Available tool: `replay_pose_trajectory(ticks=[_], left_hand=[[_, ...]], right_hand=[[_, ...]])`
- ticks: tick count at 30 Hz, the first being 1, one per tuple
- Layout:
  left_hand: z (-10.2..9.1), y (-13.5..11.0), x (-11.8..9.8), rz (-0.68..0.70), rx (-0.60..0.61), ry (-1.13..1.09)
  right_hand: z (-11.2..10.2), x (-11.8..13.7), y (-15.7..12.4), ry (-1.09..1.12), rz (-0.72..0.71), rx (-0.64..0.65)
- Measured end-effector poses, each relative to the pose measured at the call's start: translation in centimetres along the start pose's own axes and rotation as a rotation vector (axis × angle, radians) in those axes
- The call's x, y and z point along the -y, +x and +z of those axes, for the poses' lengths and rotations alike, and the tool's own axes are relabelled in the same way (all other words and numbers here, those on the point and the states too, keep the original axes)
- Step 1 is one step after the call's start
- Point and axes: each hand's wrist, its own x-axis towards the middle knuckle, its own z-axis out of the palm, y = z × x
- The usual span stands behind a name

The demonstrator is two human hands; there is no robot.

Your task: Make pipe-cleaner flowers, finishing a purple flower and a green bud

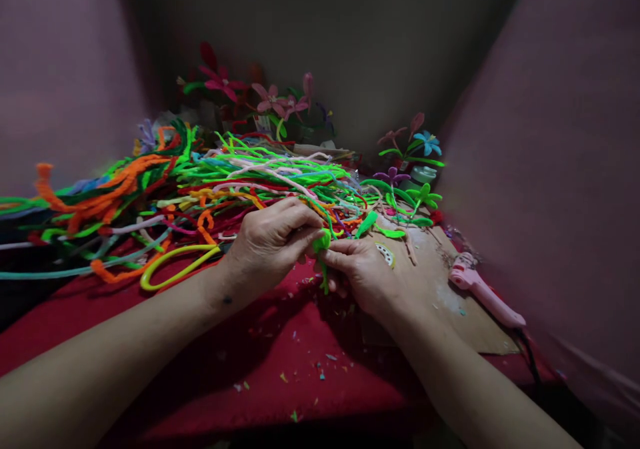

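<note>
One green fuzzy piece [321,241]: up above the red cloth [240,385], a rounded fold on top and a thin stem below; to my eye, partly formed.
Left hand [270,239]: thumb and fingertips pinched on the fold from one side.
Right hand [367,272]: thumb and forefinger closed on the same piece from the other side, slightly lower, the remaining fingers curled near the stem.
Progress: I judge the shaping well begun; fingers cover too much to tell whether any bend is left.
Loose leaf shapes [367,224]: bright green, lying just beyond the right hand, apparently made but unattached.
Green flower [425,197]: open-petalled, farther back, seemingly complete.
Blue flower [429,143] and pink flowers [271,99]: behind, looking finished too.
Fuzzy stems [285,169]: a big many-coloured heap, mostly unworked, so plenty of material is left.
Glue gun [485,290]: pink, lying at the right side of the cardboard [417,322], touched by neither hand.
</note>
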Motion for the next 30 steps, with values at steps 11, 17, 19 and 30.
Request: replay_pose_trajectory(ticks=[11, 17, 19, 30], left_hand=[[0.0, 0.1, 0.1, -0.093, 0.018, -0.124], [-0.3, 0.5, 0.2, -0.177, 0.007, -0.311], [-0.5, 0.6, 0.4, -0.168, -0.041, -0.309], [-1.6, 0.6, 0.8, -0.052, -0.026, 0.152]], right_hand=[[0.6, 1.2, -0.4, -0.243, -0.146, -0.133], [0.3, 2.4, 0.1, -0.276, -0.203, -0.176], [0.2, 2.6, 0.6, -0.278, -0.196, -0.164], [0.1, 2.1, 1.7, -0.607, -0.426, -0.228]])
